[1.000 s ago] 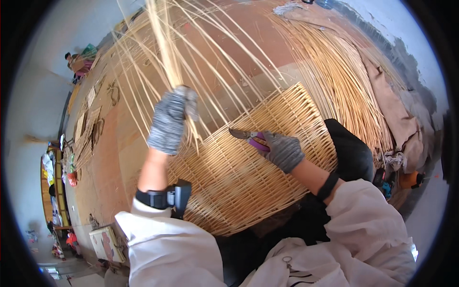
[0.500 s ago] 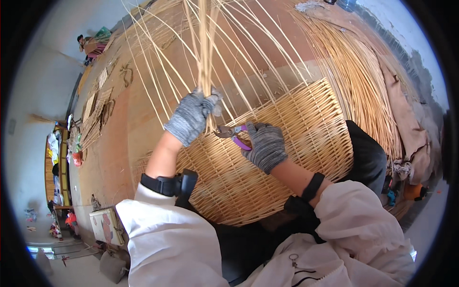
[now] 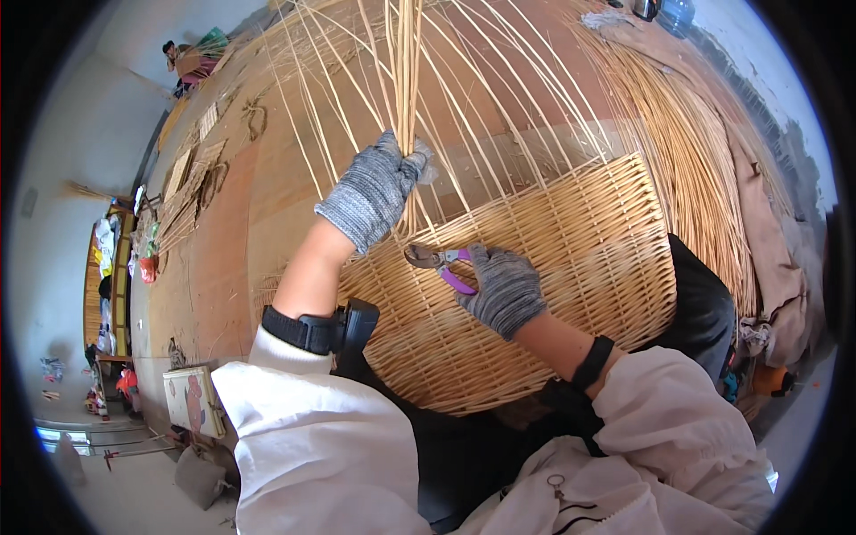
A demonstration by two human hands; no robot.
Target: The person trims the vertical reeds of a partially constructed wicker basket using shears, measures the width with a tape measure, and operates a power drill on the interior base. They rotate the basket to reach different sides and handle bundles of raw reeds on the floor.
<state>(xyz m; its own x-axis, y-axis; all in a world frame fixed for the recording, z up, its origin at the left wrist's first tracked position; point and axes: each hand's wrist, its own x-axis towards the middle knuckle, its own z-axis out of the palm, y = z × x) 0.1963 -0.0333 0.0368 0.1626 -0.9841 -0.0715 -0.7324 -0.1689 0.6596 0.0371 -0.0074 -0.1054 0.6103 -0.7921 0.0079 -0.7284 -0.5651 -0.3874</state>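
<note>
A woven wicker panel lies across my lap, with long loose rods fanning out from its far edge. My left hand, in a grey knit glove, is closed round an upright bundle of wicker rods just beyond that edge. The rods' lower ends come out below my fist. My right hand, gloved too, grips pruning shears with purple handles. Their dark blades point left over the weave, just below the bundle's cut ends, and the handles are spread apart.
A large heap of loose rods lies on the right, beside a brown cloth. Scraps and flat woven pieces are on the floor at the left. Another person sits at the far left. A low box stands near my left elbow.
My left hand has lifted slightly with the bundle, away from the shears. The shears have dropped a little, and their handles look wider apart. The whole view has shifted a bit.
</note>
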